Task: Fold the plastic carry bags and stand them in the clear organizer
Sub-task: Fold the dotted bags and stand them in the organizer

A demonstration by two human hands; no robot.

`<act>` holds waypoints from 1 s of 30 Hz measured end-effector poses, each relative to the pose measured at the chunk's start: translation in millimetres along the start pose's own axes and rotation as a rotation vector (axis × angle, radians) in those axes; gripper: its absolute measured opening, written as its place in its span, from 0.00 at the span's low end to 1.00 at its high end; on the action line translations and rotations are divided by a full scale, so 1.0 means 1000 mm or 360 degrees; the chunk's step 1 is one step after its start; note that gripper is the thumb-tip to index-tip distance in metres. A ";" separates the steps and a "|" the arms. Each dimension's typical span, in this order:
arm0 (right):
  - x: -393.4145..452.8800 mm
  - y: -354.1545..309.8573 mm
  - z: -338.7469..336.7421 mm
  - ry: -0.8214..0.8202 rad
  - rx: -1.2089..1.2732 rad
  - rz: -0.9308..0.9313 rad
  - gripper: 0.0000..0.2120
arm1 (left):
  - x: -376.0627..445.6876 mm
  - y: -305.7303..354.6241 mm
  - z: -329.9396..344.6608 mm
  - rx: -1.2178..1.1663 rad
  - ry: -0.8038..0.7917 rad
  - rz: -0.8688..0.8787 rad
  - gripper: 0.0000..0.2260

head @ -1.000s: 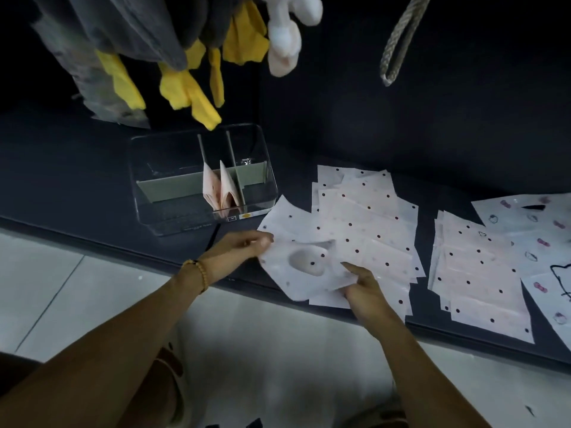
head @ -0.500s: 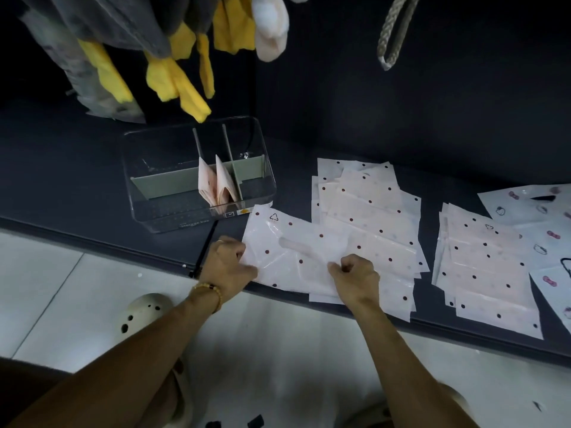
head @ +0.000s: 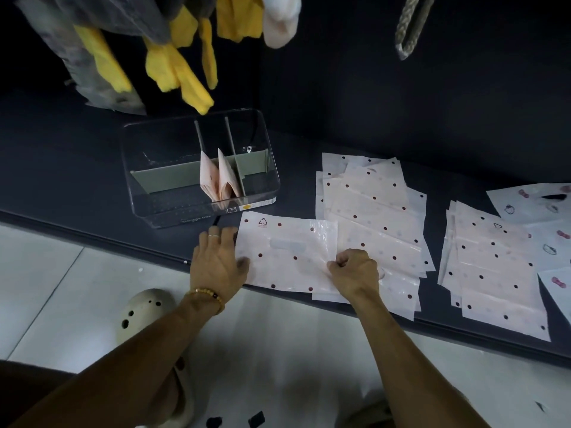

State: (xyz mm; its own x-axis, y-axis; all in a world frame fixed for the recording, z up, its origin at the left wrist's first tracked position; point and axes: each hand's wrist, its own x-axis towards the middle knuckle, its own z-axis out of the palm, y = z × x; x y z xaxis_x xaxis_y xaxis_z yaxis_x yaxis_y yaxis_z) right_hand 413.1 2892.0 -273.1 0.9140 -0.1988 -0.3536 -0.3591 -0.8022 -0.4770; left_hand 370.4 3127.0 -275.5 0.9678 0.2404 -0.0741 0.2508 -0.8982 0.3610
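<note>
A pale pink plastic bag with dark red dots (head: 287, 251) lies flat at the front edge of the dark shelf (head: 77, 180). My left hand (head: 217, 261) rests flat at the bag's left edge, fingers spread. My right hand (head: 355, 270) pinches the bag's right edge with curled fingers. Behind and to the left stands the clear organizer (head: 197, 168) with grey dividers. Two folded pink bags (head: 217, 177) stand upright in its middle compartment.
A spread pile of dotted bags (head: 374, 205) lies right of the held bag, a second pile (head: 491, 267) further right, and printed bags (head: 543, 217) at the far right. Yellow and grey cloths (head: 173, 66) and a rope loop (head: 408, 29) hang above. A pale clog (head: 142, 313) stands on the tiled floor.
The bag, lifted and crumpled a second ago, now lies spread flat on the shelf. My left hand has opened and flattened at its left edge; my right keeps its pinch.
</note>
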 end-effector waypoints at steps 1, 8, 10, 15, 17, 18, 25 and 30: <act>0.000 0.001 -0.001 -0.0005 0.0008 -0.0012 0.06 | -0.001 -0.001 0.003 0.0037 -0.0015 0.0207 0.24; 0.001 0.004 -0.003 -0.0098 0.0082 0.0001 0.14 | -0.006 -0.010 0.029 0.0372 -0.0434 0.0823 0.27; -0.005 0.001 -0.004 -0.0002 -0.0129 -0.0111 0.24 | -0.005 -0.012 0.031 0.0450 -0.0456 0.0852 0.27; -0.034 -0.030 0.038 0.0309 -0.0559 -0.1007 0.26 | -0.003 -0.011 0.033 0.0518 -0.0384 0.0916 0.28; -0.039 -0.039 0.065 -0.0033 -0.0648 -0.1075 0.31 | -0.004 -0.012 0.033 0.0558 -0.0382 0.0922 0.30; -0.038 -0.038 0.075 -0.0106 -0.0712 -0.1058 0.32 | -0.004 -0.012 0.033 0.0564 -0.0391 0.0922 0.30; -0.022 0.023 0.046 -0.0045 -0.1038 -0.1208 0.31 | -0.002 -0.014 0.032 0.0582 -0.0403 0.0938 0.29; -0.018 0.057 0.011 -0.0168 -0.1179 -0.1182 0.29 | 0.000 -0.004 0.018 0.0466 -0.0352 0.0993 0.23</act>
State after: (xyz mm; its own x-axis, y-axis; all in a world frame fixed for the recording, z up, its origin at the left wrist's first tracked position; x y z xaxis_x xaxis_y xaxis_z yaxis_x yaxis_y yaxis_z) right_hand 374.2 2856.3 -303.0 0.8232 0.5052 -0.2592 0.5221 -0.8528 -0.0041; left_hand 369.9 3123.9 -293.5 0.9062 -0.4013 -0.1330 -0.3844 -0.9131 0.1360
